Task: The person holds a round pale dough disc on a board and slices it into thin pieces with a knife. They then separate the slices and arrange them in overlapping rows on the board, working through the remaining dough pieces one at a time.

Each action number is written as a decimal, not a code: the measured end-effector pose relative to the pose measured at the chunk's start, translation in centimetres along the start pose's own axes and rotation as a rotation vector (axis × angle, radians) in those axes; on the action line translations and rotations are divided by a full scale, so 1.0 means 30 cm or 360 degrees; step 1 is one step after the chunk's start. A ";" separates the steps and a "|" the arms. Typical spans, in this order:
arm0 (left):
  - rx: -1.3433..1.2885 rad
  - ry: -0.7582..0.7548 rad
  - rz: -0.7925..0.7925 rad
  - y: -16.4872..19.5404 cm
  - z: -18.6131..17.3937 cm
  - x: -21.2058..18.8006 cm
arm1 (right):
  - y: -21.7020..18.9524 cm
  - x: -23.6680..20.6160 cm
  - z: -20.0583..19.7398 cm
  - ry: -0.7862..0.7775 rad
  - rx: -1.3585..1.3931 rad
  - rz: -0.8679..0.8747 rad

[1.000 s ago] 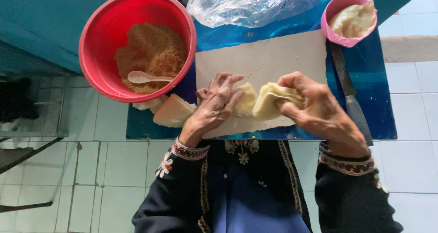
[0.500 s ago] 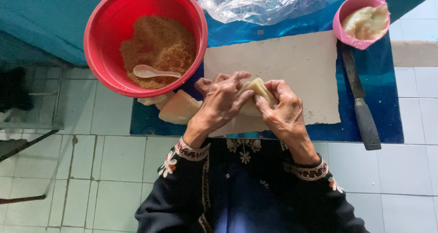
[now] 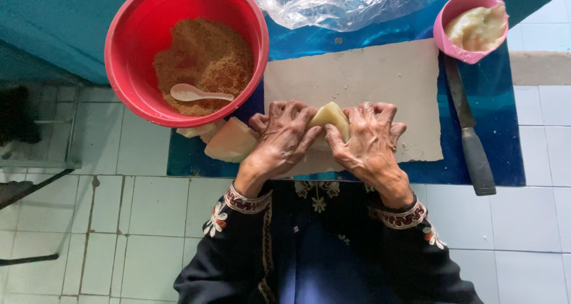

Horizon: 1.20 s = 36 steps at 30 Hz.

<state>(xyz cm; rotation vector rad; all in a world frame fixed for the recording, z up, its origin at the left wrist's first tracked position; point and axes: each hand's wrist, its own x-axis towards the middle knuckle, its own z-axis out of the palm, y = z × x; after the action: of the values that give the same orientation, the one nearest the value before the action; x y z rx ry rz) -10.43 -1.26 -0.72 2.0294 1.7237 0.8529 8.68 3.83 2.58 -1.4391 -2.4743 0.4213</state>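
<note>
A pale yellow folded dough wrapper (image 3: 331, 117) sits between my two hands on a beige board (image 3: 369, 78). My left hand (image 3: 283, 138) presses on its left side, and my right hand (image 3: 367, 143) holds its right side, fingers curled over it. Most of the wrapper is hidden under my fingers. To the left of my left hand lie finished folded pastries (image 3: 231, 141) at the edge of the blue table (image 3: 499, 131).
A red bowl (image 3: 125, 36) of brown crumbly filling with a white spoon (image 3: 196, 93) stands at the upper left. A pink cup (image 3: 458, 42) of white paste is at the upper right, a dark-handled knife (image 3: 473, 143) below it. Clear plastic wrap (image 3: 345, 3) lies at the back. White floor tiles surround.
My hands have drawn together around the wrapper, which was spread wider a second ago and is now folded compactly. The view has also shifted slightly.
</note>
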 end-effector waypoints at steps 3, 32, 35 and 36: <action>-0.0046 -0.0073 0.0019 -0.022 0.000 0.011 | -0.001 0.006 -0.009 0.0031 -0.0027 -0.0122; -0.0210 -0.0194 0.0008 -0.063 0.015 0.023 | 0.043 0.070 -0.040 -0.0352 -0.0084 -0.0127; -0.0097 -0.0230 0.0003 -0.072 0.026 0.034 | 0.040 0.065 -0.043 -0.0275 -0.0037 -0.0165; -0.0045 -0.0237 0.0001 -0.075 0.031 0.042 | 0.038 0.064 -0.042 -0.0248 -0.0005 -0.0174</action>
<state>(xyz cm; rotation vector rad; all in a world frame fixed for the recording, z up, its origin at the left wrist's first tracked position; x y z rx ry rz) -11.45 0.53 -2.52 2.0208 1.6213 0.7027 9.12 6.19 3.47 -1.3098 -2.6614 0.5257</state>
